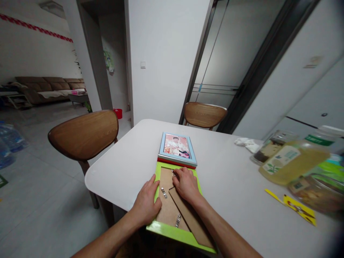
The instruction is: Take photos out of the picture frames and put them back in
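Observation:
A green picture frame (172,228) lies face down at the near edge of the table, its brown backing board (166,211) showing. My left hand (147,200) rests on the frame's left side, thumb and fingers apart. At the top of the board, my right hand (186,182) pinches at a small metal clip (173,172). Two more metal clips, one at the left (163,192) and one lower down (177,220), sit on the board. A folded-down brown stand (190,215) runs under my right wrist. Beyond it lies a blue picture frame (177,147) holding a photo, stacked over something red.
On the right of the white table (228,200) stand a large bottle of yellow liquid (294,161), a glass jar (274,145) and a food container (317,191). A yellow packet (299,209) lies nearby. Wooden chairs stand at the left (86,134) and far side (204,114).

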Demonstrator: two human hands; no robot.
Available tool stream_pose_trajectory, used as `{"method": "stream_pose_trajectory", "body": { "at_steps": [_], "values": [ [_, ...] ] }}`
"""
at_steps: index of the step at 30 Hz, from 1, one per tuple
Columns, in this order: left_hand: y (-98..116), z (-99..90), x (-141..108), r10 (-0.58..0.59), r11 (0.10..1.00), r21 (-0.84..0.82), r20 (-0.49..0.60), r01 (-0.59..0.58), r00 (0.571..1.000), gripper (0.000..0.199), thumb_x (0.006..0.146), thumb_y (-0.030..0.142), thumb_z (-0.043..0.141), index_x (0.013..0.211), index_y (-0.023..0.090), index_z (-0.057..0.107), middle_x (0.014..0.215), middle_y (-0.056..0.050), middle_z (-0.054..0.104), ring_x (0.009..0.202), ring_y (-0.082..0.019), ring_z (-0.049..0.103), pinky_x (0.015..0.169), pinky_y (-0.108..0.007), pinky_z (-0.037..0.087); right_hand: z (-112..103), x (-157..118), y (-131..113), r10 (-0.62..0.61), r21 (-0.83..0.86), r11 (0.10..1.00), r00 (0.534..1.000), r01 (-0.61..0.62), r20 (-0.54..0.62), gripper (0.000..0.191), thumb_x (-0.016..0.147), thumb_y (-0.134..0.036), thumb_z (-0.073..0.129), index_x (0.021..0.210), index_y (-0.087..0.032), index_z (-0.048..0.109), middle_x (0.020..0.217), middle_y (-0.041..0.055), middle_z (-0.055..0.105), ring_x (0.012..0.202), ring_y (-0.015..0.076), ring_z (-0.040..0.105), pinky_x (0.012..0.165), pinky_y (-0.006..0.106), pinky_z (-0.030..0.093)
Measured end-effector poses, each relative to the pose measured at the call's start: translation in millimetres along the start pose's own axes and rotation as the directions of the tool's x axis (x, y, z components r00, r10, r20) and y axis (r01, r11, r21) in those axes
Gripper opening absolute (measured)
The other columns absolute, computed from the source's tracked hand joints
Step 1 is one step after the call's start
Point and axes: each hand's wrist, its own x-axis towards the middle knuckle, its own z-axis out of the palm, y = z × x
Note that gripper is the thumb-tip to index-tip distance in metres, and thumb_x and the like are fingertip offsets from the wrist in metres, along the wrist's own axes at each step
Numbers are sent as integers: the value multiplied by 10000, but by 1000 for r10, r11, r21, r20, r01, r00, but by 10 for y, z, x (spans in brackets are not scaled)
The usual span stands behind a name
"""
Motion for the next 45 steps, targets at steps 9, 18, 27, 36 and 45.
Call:
{"method": "stream_pose_trajectory", "body": {
  "at_steps": [9,18,27,36,45],
  "values": [
    [-8,26,13,-11,1000,4,-21,11,1000,516,669,125,426,1178,38,427,1325,-165,295,1196,-225,314,1003,-329,246,-65,-46,-11,-54,49,997,998,54,12,343,769,-268,397,1088,-258,521,986,71,520,875,205,448,695,322,339],
    [-28,47,22,-6,1000,-24,-24,5,1000,511,677,122,426,1185,63,420,1338,-135,284,1207,-211,297,1012,-323,232,-369,-755,162,-397,341,890,882,302,255,235,641,-229,558,848,-305,638,1242,21,405,1152,215,318,950,391,218],
    [-34,53,32,-6,999,-33,-27,5,1000,519,663,100,421,1182,76,424,1337,-126,289,1216,-200,284,1014,-323,235,-285,-780,92,-327,321,912,924,255,195,120,681,-318,552,742,-289,651,1181,19,478,1092,222,379,900,410,269],
    [-51,61,10,-13,993,-117,-65,6,998,508,661,106,435,1169,102,448,1331,-104,307,1206,-202,303,1011,-333,241,-244,-767,60,-186,306,938,981,161,54,299,699,-290,501,978,-210,571,1113,83,500,1009,211,444,864,355,350],
    [-33,44,19,-30,992,-127,-54,23,998,486,745,269,463,1195,92,416,1325,-137,311,1200,-219,308,1001,-350,243,-237,-680,18,-146,307,944,988,122,57,329,637,-172,477,955,-181,564,945,81,539,912,204,466,826,322,370]
  ]
}}
